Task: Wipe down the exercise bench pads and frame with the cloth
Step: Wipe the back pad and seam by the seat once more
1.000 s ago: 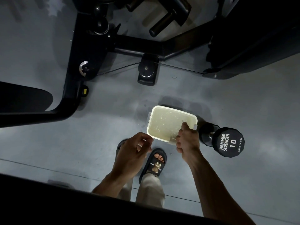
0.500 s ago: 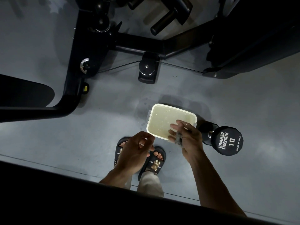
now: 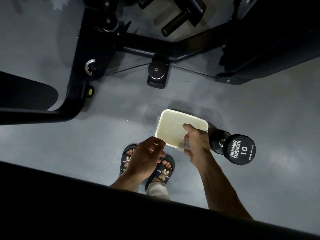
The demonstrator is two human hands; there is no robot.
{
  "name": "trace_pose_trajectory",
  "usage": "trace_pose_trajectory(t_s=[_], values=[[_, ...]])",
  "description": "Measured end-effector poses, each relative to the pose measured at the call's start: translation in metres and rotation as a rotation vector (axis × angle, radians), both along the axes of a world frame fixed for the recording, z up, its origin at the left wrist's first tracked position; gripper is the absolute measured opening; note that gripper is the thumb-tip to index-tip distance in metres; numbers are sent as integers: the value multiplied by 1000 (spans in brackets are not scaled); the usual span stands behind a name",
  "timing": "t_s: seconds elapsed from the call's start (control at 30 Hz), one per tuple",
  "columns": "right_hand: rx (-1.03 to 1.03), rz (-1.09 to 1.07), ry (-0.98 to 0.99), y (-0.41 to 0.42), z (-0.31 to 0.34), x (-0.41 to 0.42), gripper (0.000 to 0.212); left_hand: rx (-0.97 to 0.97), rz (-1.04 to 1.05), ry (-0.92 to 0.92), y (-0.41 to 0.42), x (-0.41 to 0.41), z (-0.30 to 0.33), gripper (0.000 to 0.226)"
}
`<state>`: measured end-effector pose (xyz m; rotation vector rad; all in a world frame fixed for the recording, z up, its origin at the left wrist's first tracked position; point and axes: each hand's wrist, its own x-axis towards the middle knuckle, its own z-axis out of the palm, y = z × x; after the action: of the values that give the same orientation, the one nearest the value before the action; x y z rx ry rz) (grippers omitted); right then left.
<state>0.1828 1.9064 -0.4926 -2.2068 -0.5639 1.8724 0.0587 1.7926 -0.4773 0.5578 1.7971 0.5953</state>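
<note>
A pale square tub [image 3: 161, 118] of cloudy water sits on the grey floor. My right hand [image 3: 196, 142] hangs over its near right corner, fingers closed on a small grey wet cloth [image 3: 183, 145], most of it hidden in my fist. My left hand [image 3: 146, 159] hovers just left of the tub's near corner with loosely curled fingers and nothing in it. The bench's black pad [image 3: 26, 94] and black frame [image 3: 83, 70] lie at the left; a dark padded edge [image 3: 121, 213] fills the bottom of the view.
A black 10 lb dumbbell [image 3: 239, 149] lies right beside the tub. A cable pulley block [image 3: 157, 73] and machine frame bars [image 3: 173, 47] stand farther off, with a dark machine base [image 3: 268, 54] at the upper right. My feet in black slides [image 3: 164, 168] stand below the tub.
My right hand rose from the tub's near edge, opened slightly around the cloth, then closed on it again over the water. My left hand stayed close by, hardly moving.
</note>
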Motion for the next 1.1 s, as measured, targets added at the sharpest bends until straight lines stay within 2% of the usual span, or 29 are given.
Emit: trace_pose_trajectory(t_s=[0.17, 0.23, 0.33, 0.43, 0.57, 0.6, 0.67, 0.77, 0.83, 0.93, 1.1], values=[[6, 55, 10, -3, -3, -5, 17, 22, -27, 9, 10, 3, 1, 12], [-41, 7, 47, -4, -5, -5, 14, 55, -55, 4, 13, 5, 2, 13], [-74, -121, 160, -5, -7, -1, 16, 172, -117, 27, 16, 7, 3, 10], [-48, -78, 290, -7, -9, 0, 11, 294, -175, 75, 18, 11, 5, 12], [-51, -66, 388, -7, -6, -3, 35, 338, -300, 218, 18, 14, 6, 20], [-25, -66, 386, -8, -6, -5, 34, 343, -333, 284, 17, 13, 7, 18], [60, -67, 313, -13, -5, -12, 15, 386, -399, 377, 18, 11, 9, 14], [129, -90, 240, -14, -6, -16, 10, 396, -483, 301, 18, 14, 12, 25], [131, -126, 232, -5, -9, -11, 13, 331, -397, 203, 17, 14, 11, 36], [117, -175, 280, 7, -10, -2, 17, 280, -203, 229, 13, 3, 6, 34], [8, -35, 227, 12, 9, -2, 52, 138, -82, 225, 1, -16, -7, 23]])
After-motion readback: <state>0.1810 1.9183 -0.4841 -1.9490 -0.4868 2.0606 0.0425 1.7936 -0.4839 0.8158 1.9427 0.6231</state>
